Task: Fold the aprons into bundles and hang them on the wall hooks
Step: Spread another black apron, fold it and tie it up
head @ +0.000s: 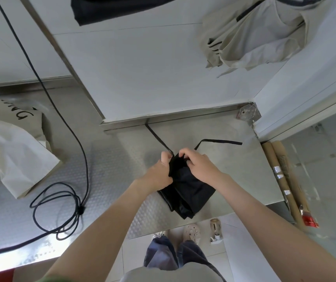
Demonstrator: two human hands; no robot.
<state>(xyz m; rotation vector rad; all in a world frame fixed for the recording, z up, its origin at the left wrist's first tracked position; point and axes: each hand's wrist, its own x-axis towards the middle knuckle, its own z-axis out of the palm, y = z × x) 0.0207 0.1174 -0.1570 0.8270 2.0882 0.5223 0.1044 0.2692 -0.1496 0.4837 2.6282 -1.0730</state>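
A black apron (189, 190) lies folded into a thick bundle on the steel counter (122, 163), its lower end reaching the counter's front edge. My left hand (160, 171) grips the bundle's left upper side. My right hand (198, 164) pinches the cloth at the top. Two black straps run out from the top: one strap (157, 137) toward the wall, the other strap (220, 141) to the right. A cream apron (252, 37) hangs bunched on the wall at upper right. Another black apron (106, 9) hangs at the top. The hooks are hidden.
A cream apron (10, 151) with black lettering lies crumpled on the counter's left. A black cable (61, 202) coils on the counter between it and my arms. Cardboard tubes (285, 180) lean at the counter's right end. My feet show on the floor below.
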